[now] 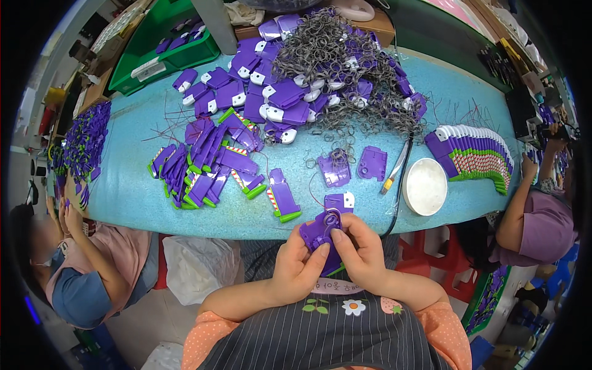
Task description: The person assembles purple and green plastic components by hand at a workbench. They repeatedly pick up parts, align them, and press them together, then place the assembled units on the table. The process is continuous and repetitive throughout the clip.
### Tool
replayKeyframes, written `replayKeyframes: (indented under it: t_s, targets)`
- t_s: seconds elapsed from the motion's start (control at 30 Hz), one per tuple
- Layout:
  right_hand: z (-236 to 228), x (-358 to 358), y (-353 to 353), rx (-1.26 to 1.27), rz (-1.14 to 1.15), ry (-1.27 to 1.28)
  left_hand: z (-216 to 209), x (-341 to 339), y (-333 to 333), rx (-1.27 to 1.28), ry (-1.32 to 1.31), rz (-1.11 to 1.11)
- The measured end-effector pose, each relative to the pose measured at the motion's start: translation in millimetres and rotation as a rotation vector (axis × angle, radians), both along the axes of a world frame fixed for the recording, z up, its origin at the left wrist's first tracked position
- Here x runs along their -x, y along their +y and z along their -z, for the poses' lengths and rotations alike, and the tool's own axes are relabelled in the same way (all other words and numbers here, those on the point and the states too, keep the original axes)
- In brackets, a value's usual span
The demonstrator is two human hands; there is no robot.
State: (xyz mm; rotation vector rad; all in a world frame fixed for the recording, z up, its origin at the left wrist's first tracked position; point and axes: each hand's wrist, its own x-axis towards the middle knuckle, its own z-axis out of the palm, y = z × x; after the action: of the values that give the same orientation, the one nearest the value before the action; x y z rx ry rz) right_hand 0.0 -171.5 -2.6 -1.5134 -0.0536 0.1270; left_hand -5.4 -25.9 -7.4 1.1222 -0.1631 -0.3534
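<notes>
A purple plastic shell piece (313,232) is held between my two hands at the table's near edge. My left hand (297,259) grips its left side, thumb on top. With its thumb near a small grey ring (332,219) on the piece, my right hand (362,251) closes on the right side. A thin dark red wire runs up from the piece. Just beyond it lies a purple part with a white end (340,200). Farther off are two purple shells (372,163), one with grey rings on it. To the left lies a purple part with a green end (283,192).
A tangled heap of grey rings (327,52) covers purple-and-white parts (288,112) at the back. Purple-green pieces (213,157) pile up left. On the right are a white round dish (425,187), a cutter knife (394,169) and a stacked row (472,154). Co-workers sit both sides.
</notes>
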Motion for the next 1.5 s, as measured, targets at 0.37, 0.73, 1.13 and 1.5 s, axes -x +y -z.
replayKeyframes:
  t_s: [0.37,0.73,1.13,1.5]
  targets:
    - [-10.2,-32.6,-38.2,0.898,-0.093,-0.372,-6.5,-3.6,35.3,0.194,0.437,0.206]
    - [-14.1,-3.3,-52.9,0.211,0.005,0.109,-2.5,6.8,22.8,0.077,0.442,0.282]
    - [-6.2,-15.4,-30.4,-0.034,-0.282,0.248,-7.3,2.2,18.7,0.026,0.417,0.389]
    - [-19.7,-8.3,-14.0,-0.164,0.017,0.290,-17.0,-14.3,26.8,-0.335,0.125,0.435]
